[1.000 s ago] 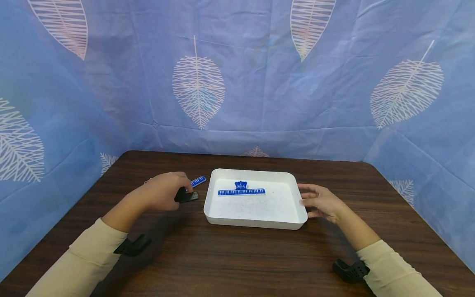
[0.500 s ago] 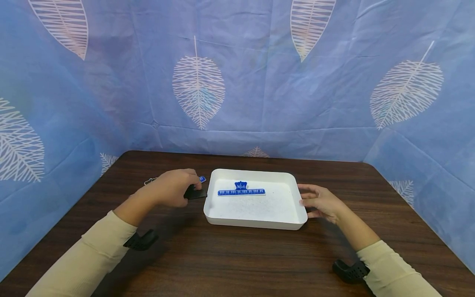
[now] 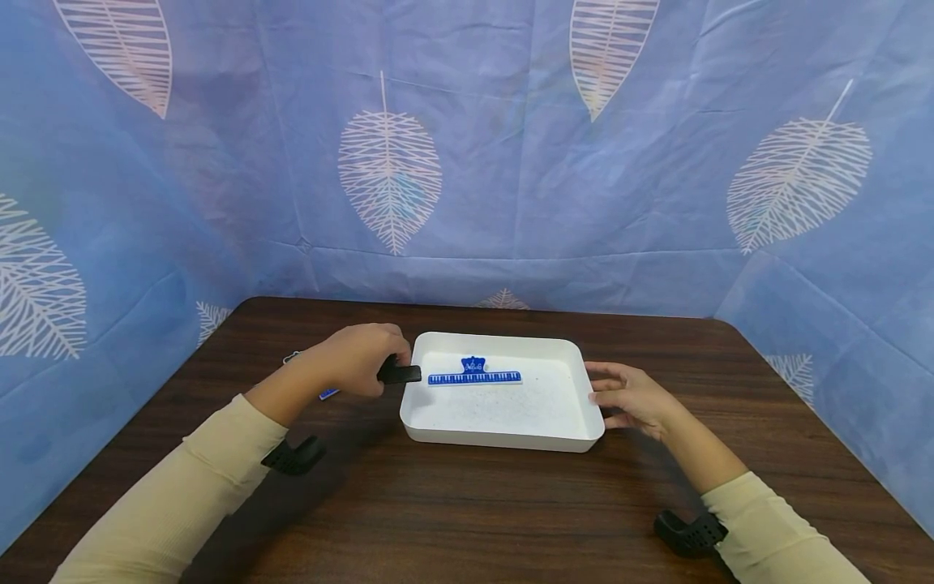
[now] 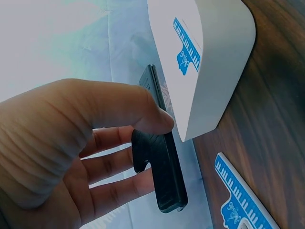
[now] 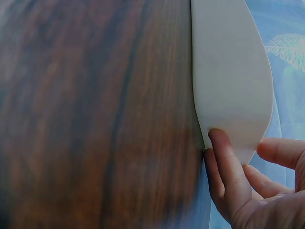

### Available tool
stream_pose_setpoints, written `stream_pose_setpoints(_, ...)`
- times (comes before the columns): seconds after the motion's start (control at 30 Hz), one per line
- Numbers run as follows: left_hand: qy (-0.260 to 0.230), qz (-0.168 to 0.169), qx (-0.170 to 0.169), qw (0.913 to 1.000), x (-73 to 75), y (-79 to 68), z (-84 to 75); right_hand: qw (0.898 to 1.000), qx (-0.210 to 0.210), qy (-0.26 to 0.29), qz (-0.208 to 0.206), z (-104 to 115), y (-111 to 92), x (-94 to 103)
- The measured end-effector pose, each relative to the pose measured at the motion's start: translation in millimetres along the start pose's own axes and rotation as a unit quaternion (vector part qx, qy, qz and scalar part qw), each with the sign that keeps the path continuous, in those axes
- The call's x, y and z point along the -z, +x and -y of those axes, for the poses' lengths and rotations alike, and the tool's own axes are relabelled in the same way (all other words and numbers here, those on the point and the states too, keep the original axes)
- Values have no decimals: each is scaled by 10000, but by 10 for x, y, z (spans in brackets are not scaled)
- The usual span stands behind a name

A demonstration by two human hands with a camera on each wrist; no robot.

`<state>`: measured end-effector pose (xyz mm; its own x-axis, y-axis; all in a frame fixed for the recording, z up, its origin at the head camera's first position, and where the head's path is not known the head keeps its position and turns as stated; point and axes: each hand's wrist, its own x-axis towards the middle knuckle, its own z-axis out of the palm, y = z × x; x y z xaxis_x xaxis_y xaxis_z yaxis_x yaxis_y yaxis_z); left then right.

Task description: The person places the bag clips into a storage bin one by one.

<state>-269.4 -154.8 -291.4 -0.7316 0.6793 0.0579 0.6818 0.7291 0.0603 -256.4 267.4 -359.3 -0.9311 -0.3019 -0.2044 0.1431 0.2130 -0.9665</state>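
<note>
My left hand (image 3: 357,357) grips a black clip (image 3: 398,373) beside the left rim of a white tray (image 3: 503,440). In the left wrist view the clip (image 4: 167,176) is long and bar-shaped, pinched between thumb and fingers, its end close to the tray's corner. Inside the tray lies a blue clip with a piano-key pattern (image 3: 474,378). A second blue piano-key clip (image 4: 238,200) lies on the table, mostly hidden under my left wrist in the head view. My right hand (image 3: 635,401) touches the tray's right side, its fingertips against the outer wall (image 5: 233,71) and rim.
The dark wooden table (image 3: 467,511) reaches back to a blue cloth backdrop (image 3: 496,203) with white leaf prints. A small pale loop (image 3: 292,355) shows behind my left forearm, too small to identify. Black bands sit on both wrists.
My left hand has risen with the black clip and moved right, bringing it to the tray's left rim. This uncovers part of the blue clip behind it. The right hand and tray stay still.
</note>
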Motion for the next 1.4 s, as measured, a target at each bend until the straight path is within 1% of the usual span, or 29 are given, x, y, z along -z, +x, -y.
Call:
stream_pose_setpoints(0.1, 40, 49, -51, 10000, 16, 54, -10, 10000, 20, 26, 14, -3, 1, 3)
stream_pose_setpoints(0.23, 81, 142, -31, 9999, 33, 128, -48, 10000, 10, 35, 13, -1, 0, 4)
stream_pose_setpoints(0.47, 109, 284, -14, 9995, 22, 254, -101, 10000, -27, 37, 0, 11, -2, -1)
stream_pose_setpoints(0.67, 116, 349, -80, 9993, 1, 360, -88, 10000, -21, 61, 15, 10, 1, -1)
stream_pose_setpoints(0.9, 118, 481, 4, 9988, -14, 510, -82, 10000, -32, 49, 17, 14, -1, -8)
stream_pose_setpoints(1.13, 212, 580, -124, 9980, -21, 644, -108, 9999, -35, 92, 25, 17, -9, -4)
stream_pose_setpoints(1.4, 208, 702, -44, 9973, -77, 796, -135, 10000, -22, 67, 16, 4, -7, 5)
